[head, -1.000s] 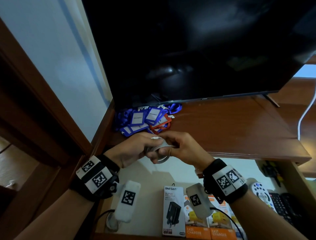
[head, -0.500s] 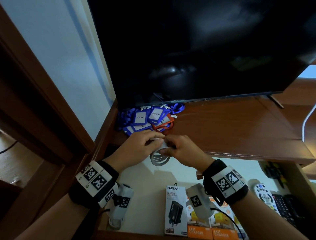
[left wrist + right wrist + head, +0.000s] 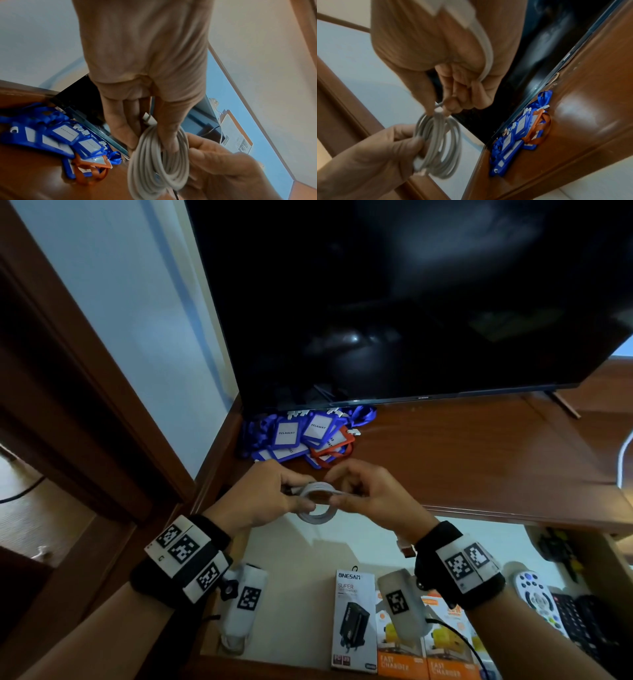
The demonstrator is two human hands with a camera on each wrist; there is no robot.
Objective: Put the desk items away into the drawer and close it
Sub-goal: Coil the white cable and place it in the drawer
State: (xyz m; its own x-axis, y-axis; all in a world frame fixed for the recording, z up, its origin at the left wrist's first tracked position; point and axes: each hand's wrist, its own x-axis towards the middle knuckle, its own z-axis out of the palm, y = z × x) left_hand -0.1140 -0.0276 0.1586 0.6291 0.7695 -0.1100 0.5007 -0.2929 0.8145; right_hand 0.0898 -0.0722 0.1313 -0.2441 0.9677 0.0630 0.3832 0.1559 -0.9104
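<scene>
Cable: a grey-white round cable wound into a small coil (image 3: 320, 501), held in the air in the lower middle of the head view, just in front of the bench edge and above the open drawer.
Left hand (image 3: 265, 499): its fingers are curled round the left side of the coil; in the left wrist view the fingers (image 3: 164, 121) pass through the loops (image 3: 157, 162).
Right hand (image 3: 371, 496): it pinches the right side of the coil; in the right wrist view thumb and fingertips (image 3: 452, 104) press together on the strands at the top of the coil (image 3: 436, 144). A flat white part of the cable runs over the palm of this hand.
Bench: a brown glossy wooden bench (image 3: 462, 460), crossing the middle right of the head view.
Badge holders: a heap of blue plastic badge holders with white cards, one orange among them (image 3: 305, 436), lying on the bench at the left end, under the lower edge of the screen, near the hands but apart from them.
Screen: a large black flat screen (image 3: 411, 302), filling the upper right of the head view.
Drawer: an open drawer with a pale bottom (image 3: 298, 559), lower part of the head view, below the bench.
In the drawer: a white charger box with a black plug printed on it (image 3: 352, 621) at the lower middle, orange charger boxes (image 3: 431, 655) just beside it to the right, and a white remote control with coloured buttons (image 3: 537, 601) at the right.
</scene>
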